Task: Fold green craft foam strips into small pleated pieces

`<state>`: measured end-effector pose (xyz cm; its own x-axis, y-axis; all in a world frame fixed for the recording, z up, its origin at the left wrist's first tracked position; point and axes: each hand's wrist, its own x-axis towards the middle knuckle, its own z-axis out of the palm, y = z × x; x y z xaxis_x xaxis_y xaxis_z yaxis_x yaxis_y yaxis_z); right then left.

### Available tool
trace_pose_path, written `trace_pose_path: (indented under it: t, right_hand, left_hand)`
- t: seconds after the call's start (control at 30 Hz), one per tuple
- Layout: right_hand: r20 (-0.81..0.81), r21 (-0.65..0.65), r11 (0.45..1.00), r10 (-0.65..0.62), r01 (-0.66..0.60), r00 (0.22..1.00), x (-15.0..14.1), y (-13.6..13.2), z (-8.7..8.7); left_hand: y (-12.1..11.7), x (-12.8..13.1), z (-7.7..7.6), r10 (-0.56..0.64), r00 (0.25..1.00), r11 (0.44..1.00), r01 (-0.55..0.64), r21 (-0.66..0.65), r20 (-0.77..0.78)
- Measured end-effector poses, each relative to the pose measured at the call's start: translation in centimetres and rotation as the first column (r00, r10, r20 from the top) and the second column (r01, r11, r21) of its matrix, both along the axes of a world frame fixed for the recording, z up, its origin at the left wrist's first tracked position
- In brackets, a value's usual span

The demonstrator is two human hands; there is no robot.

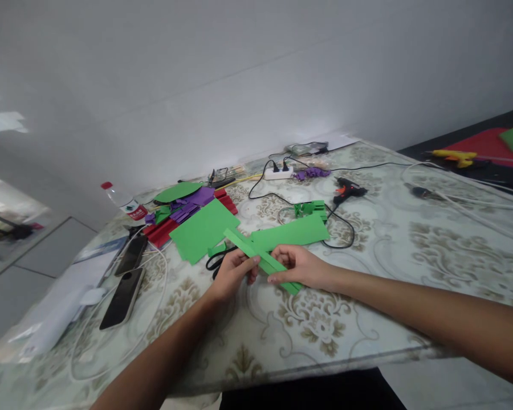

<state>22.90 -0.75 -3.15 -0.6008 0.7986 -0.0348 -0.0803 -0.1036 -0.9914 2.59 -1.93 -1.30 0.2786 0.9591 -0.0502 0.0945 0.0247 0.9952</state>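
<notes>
A folded green paper strip (261, 259) slants between my two hands above the patterned tablecloth. My left hand (236, 271) pinches its near-left edge with thumb and fingers. Farther along to the right, my right hand (299, 267) grips the strip's lower end. Just behind lies a flat green paper piece (294, 233), and to the left a larger green sheet (205, 228). Black-handled scissors (216, 262) lie beside my left hand, partly covered by it and by paper.
A glue gun (348, 189) lies beyond my right hand, its cord looping to a white power strip (279, 172). Folded red paper (162, 232), purple paper (200, 196), a bottle (130, 205) and a phone (123, 299) are on the left. A yellow glue gun (455, 156) lies far right.
</notes>
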Motion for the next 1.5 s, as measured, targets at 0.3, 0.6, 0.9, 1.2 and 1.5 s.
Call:
trace_pose_path:
  t: [0.3,0.6,0.9,1.2,1.5]
  right_hand:
    - [0.017,0.031,0.998,0.059,-0.059,0.998,0.3,-0.2,0.2]
    - [0.024,0.037,0.999,0.036,-0.037,0.999,0.0,-0.7,-0.3]
    - [0.035,0.138,0.99,0.027,-0.032,0.999,0.0,-1.2,-0.5]
    - [0.073,0.215,0.974,0.05,-0.064,0.996,0.0,-1.3,-0.2]
    - [0.085,0.135,0.985,0.096,-0.107,0.992,0.0,-1.5,-0.1]
  left_hand:
    - [-0.9,0.0,-0.7,-0.231,0.973,0.972,0.23,-0.04,-0.004]
    - [-0.7,0.3,-1.3,-0.118,0.992,0.992,0.119,0.04,-0.037]
    - [0.1,0.0,-1.9,-0.034,0.999,0.999,0.035,0.028,-0.031]
    - [0.3,0.2,-1.5,0.051,0.998,0.999,-0.05,-0.018,0.033]
    - [0.0,0.4,-1.2,0.068,0.991,0.997,-0.062,-0.054,0.115]
